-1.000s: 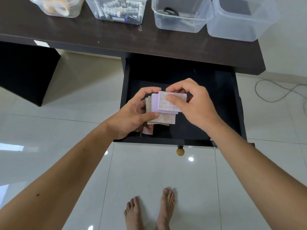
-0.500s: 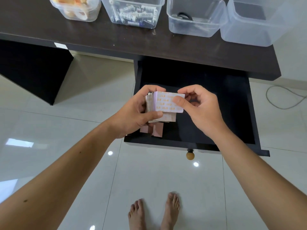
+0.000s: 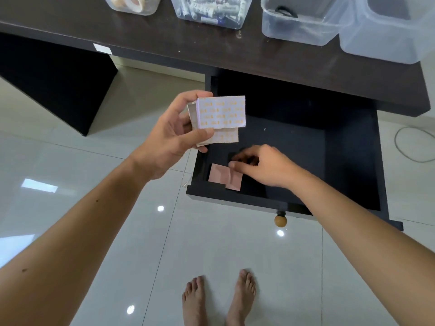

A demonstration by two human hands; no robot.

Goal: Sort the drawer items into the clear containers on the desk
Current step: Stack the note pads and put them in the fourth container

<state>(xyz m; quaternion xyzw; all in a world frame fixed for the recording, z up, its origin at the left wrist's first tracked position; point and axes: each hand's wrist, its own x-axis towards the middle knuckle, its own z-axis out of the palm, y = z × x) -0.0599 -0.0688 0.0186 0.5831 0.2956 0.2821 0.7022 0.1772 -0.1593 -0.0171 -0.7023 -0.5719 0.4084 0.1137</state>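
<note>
Flanking drawer (image 3: pixel 348 161): containers (image 3: pixel 303 27), cable (image 3: pixel 414 147), feet (image 3: pixel 219 300).

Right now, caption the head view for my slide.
Left hand holds a packet stack; right hand reaches pink packets in the drawer.

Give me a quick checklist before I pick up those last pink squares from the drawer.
1. Left hand grips the stack of patterned cards firmly: ok.
2. Right hand is at the pink squares, fingertips at their right edge: ok.
3. Right hand actually has a pinch on a square: cannot tell, fingers are blurred.
4. Nothing else left in the drawer: cannot tell; a dark shape lies under the right fingers.
5. Rightmost clear container on the desk has room: ok, it looks empty.
6. Drawer is open far enough: ok.
</note>
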